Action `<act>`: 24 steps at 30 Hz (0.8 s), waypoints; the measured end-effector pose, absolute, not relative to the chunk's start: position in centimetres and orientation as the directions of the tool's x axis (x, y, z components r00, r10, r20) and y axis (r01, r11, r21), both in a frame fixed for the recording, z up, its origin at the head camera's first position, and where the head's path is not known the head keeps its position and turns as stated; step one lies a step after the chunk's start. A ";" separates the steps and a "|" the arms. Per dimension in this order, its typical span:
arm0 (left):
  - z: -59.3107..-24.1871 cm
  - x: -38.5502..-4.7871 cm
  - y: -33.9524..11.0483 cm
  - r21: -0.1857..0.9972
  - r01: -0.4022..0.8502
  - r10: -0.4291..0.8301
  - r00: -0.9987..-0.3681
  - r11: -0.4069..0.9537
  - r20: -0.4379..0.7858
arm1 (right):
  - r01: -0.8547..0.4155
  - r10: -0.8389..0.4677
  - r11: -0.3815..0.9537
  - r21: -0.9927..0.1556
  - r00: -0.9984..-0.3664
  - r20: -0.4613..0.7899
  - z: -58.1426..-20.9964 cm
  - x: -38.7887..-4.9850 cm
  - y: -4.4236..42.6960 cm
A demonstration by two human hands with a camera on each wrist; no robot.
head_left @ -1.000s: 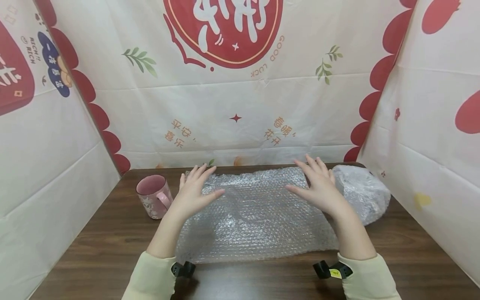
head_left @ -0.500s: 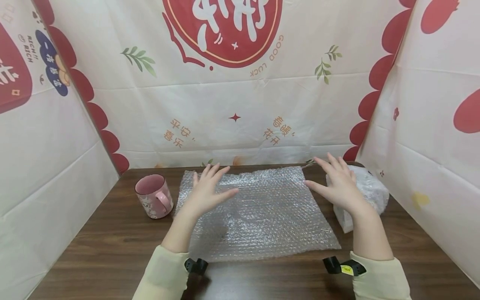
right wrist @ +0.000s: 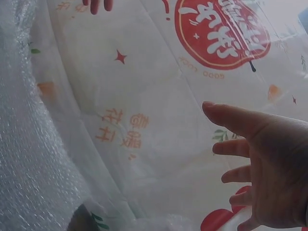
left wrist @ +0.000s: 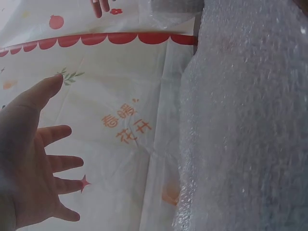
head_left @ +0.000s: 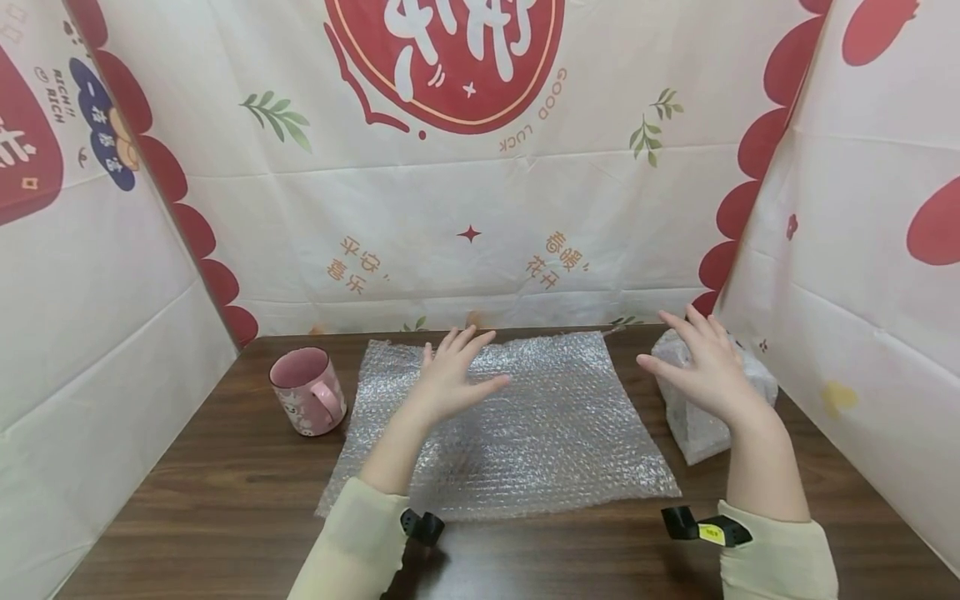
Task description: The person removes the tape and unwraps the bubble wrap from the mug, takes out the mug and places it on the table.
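Note:
A sheet of bubble wrap [head_left: 555, 425] lies flat across the middle of the table. Above its left half hovers my left hand [head_left: 448, 385], fingers spread and holding nothing. My right hand [head_left: 705, 371] hangs in the air near a bundle in bubble wrap [head_left: 701, 429] and partly covers it in the head view; what the bundle contains cannot be made out. Both wrist views show spread, bare fingers: the left hand [left wrist: 33, 168] and the right hand [right wrist: 274, 168]. To the left of the sheet stands a pink mug [head_left: 309, 396], upright, its handle facing right.
The brown wooden table [head_left: 210, 475] is closed in by printed cloth at the back [head_left: 450, 192], with more cloth on the left [head_left: 112, 333] and right [head_left: 862, 350]. The bundle sits near the table's right side.
Both hands have drifted to the right, still spread and in the air. More of the sheet's left part and the bundle's front now shows. Mug, sheet and bundle stay put.

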State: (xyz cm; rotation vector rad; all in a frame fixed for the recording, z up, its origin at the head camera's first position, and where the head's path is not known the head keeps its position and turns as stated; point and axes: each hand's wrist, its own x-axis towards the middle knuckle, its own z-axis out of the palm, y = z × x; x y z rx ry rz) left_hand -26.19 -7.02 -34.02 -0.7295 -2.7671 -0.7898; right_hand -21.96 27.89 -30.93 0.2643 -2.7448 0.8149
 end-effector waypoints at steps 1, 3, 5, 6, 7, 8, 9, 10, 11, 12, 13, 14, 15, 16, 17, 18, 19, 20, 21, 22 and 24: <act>-34.1 -26.2 -6.8 0.451 0.504 0.412 -0.863 0.737 0.290 | -0.243 -0.092 0.826 -0.509 -0.949 0.303 -31.0 -21.9 28.1; -34.4 -26.3 -6.3 0.459 0.513 0.423 -0.858 0.725 0.290 | -0.238 -0.083 0.829 -0.506 -0.947 0.309 -31.0 -21.9 28.7; -34.7 -26.5 -5.8 0.463 0.521 0.436 -0.853 0.717 0.286 | -0.235 -0.078 0.834 -0.499 -0.946 0.315 -31.0 -21.9 29.2; -34.9 -26.6 -5.5 0.463 0.531 0.446 -0.848 0.710 0.287 | -0.235 -0.076 0.835 -0.499 -0.945 0.318 -31.0 -21.8 29.5; -35.1 -26.7 -5.3 0.460 0.539 0.456 -0.843 0.706 0.287 | -0.234 -0.073 0.835 -0.497 -0.944 0.322 -31.0 -21.8 29.8; -35.3 -26.8 -5.0 0.460 0.547 0.466 -0.837 0.700 0.286 | -0.231 -0.070 0.836 -0.498 -0.944 0.321 -31.0 -21.8 30.0; -35.4 -27.0 -4.8 0.460 0.553 0.473 -0.833 0.695 0.287 | -0.228 -0.067 0.835 -0.501 -0.946 0.318 -31.0 -21.8 30.2; -35.6 -27.1 -4.6 0.462 0.556 0.476 -0.831 0.691 0.287 | -0.225 -0.065 0.833 -0.505 -0.947 0.315 -31.0 -21.8 30.5; -35.7 -27.2 -4.4 0.467 0.559 0.479 -0.829 0.685 0.289 | -0.221 -0.060 0.830 -0.512 -0.948 0.312 -31.1 -21.7 30.7; -35.8 -27.2 -4.2 0.475 0.561 0.479 -0.828 0.678 0.292 | -0.216 -0.055 0.825 -0.522 -0.950 0.307 -31.1 -21.7 30.9; -36.0 -27.3 -3.9 0.483 0.561 0.479 -0.827 0.672 0.294 | -0.212 -0.052 0.822 -0.528 -0.952 0.301 -31.2 -21.8 31.2; -36.0 -27.4 -3.7 0.494 0.564 0.481 -0.825 0.662 0.297 | -0.209 -0.049 0.819 -0.534 -0.954 0.297 -31.3 -21.8 31.4; -36.1 -27.4 -3.4 0.501 0.569 0.484 -0.821 0.653 0.302 | -0.208 -0.048 0.816 -0.540 -0.954 0.296 -31.4 -21.8 31.7; -36.2 -27.4 -3.1 0.508 0.573 0.489 -0.818 0.643 0.304 | -0.207 -0.046 0.812 -0.546 -0.955 0.294 -31.5 -21.8 32.0; -36.3 -27.4 -2.8 0.511 0.577 0.494 -0.815 0.637 0.304 | -0.206 -0.043 0.807 -0.553 -0.955 0.292 -31.5 -21.8 32.3; -36.3 -27.4 -2.5 0.513 0.581 0.499 -0.812 0.632 0.304 | -0.207 -0.043 0.802 -0.560 -0.956 0.291 -31.6 -21.8 32.6; -36.4 -27.4 -2.2 0.516 0.585 0.505 -0.808 0.625 0.305 | -0.210 -0.043 0.799 -0.563 -0.955 0.294 -31.7 -21.8 32.9; -36.5 -27.4 -1.9 0.522 0.584 0.508 -0.808 0.621 0.300 | -0.214 -0.043 0.796 -0.567 -0.953 0.300 -31.8 -21.8 33.2; -36.5 -27.4 -1.7 0.530 0.583 0.509 -0.808 0.616 0.296 | -0.216 -0.041 0.792 -0.571 -0.952 0.303 -31.8 -21.8 33.4; -36.6 -27.3 -1.4 0.542 0.579 0.510 -0.809 0.609 0.292 | -0.217 -0.038 0.789 -0.575 -0.951 0.306 -31.9 -21.8 33.7; -36.6 -27.3 -0.9 0.567 0.576 0.510 -0.809 0.589 0.292 | -0.220 -0.030 0.783 -0.582 -0.947 0.318 -32.1 -21.9 34.2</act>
